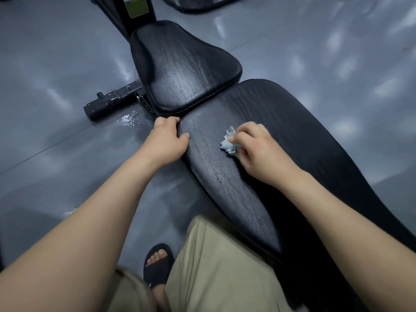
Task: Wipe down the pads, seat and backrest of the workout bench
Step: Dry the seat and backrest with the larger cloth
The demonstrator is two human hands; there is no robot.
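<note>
View from above of a workout bench on a grey, glossy floor (56, 64). The black padded seat (186, 70) lies at upper centre, and the long black backrest (304, 154) runs from just below it toward the lower right; a narrow gap separates the two pads. Both surfaces show fine cracking.

The left hand (167, 140) grips the left edge of the backrest at its end nearest the seat, with the fingers curled over the corner and the thumb lying on the top surface. The right hand (254, 152) pinches a crumpled pale blue-white wipe (228, 144) with curled fingers and presses it against the top of the backrest, near its centre line and close to the seat end.

A black metal frame bar (108, 102) projects left from under the seat, with a wet patch (132, 118) on the floor beside it. At the bottom are khaki trousers (225, 266) and a foot in a black sandal (157, 266).
</note>
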